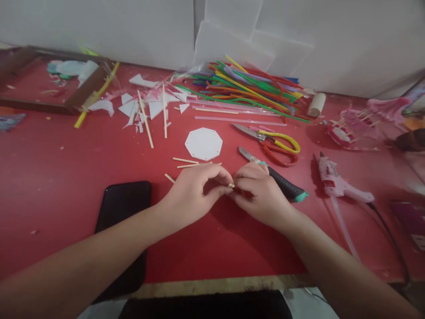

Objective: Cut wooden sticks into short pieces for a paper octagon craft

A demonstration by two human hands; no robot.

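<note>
Over the red table, my left hand (pixel 195 186) pinches what look like short pale wooden sticks (pixel 231 185) between thumb and index finger; only their ends show. My right hand (pixel 262 190) meets it there, its fingers closed and fingertips at those ends, partly hidden. Loose wooden sticks (pixel 186 160) lie just beyond my left hand. Behind them rests a white octagonal piece (pixel 203 144) with small holes near its edge. A utility knife (pixel 285 184) with a black and green handle lies under and beside my right hand. Scissors (pixel 279 144) with yellow and red handles lie farther back.
A black phone (pixel 124 204) lies left of my forearm. On the right are a pink glue gun (pixel 341 181) with its cord and a pink model (pixel 358 124). Colourful pipe cleaners (pixel 252 86), white scraps (pixel 156 106) and a brown frame (pixel 76 99) line the back.
</note>
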